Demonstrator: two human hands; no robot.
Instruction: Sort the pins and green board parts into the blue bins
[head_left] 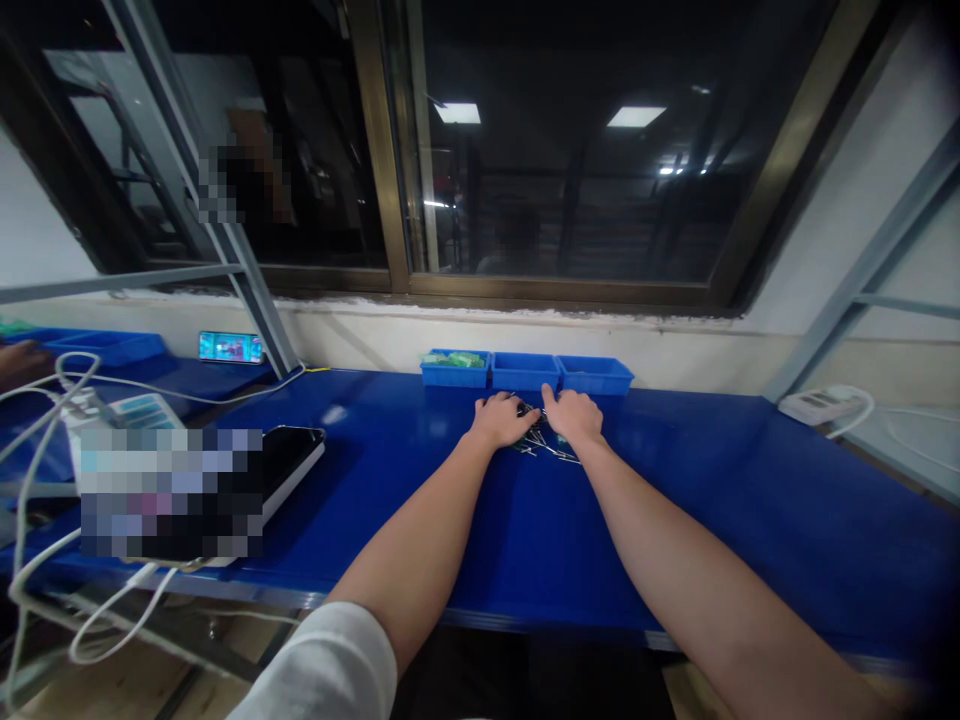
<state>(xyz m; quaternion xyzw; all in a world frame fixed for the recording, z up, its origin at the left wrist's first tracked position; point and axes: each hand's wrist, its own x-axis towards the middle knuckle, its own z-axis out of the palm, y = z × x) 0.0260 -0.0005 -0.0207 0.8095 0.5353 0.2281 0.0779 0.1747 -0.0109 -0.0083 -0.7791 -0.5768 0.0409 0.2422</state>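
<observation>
Both my arms reach forward to a loose pile on the blue table.
I have the left hand [499, 420] palm down at the left of the thin, shiny pieces [535, 437], its fingers loosely bent and thumb angled inward; the right hand [576, 414] sits at their right, thumb forward, fingers curled. From here I can't tell whether either grip has closed on a piece. The pile lies between the hands, on the table [502, 540], just this side of three blue bins [525, 372].

Both bare arms reach forward, left hand [496, 420] and right hand [576, 414] close together, palms down, fingers bent.
</observation>
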